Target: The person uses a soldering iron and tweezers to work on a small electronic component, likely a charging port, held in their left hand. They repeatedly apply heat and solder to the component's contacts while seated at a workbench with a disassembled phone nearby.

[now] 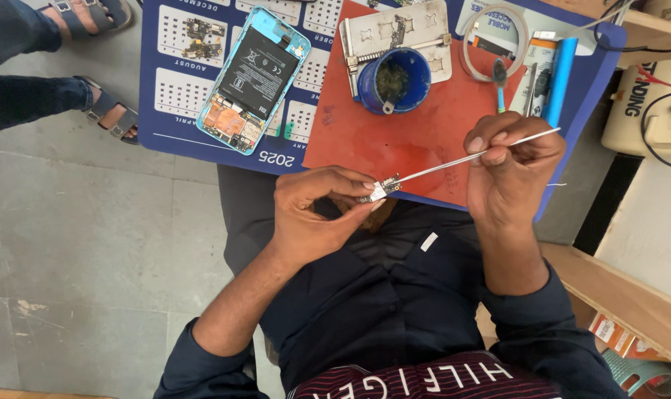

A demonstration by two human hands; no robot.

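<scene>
Below, grey floor tiles, blue desk mat, red mat

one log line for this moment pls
left hand: pinches small board | right hand: holds tweezers, tips at board | opened phone on mat

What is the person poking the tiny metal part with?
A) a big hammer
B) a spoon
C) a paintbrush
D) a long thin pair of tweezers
D: the right hand holds long thin silvery tweezers whose tip meets the small circuit part pinched in the left hand.
</scene>
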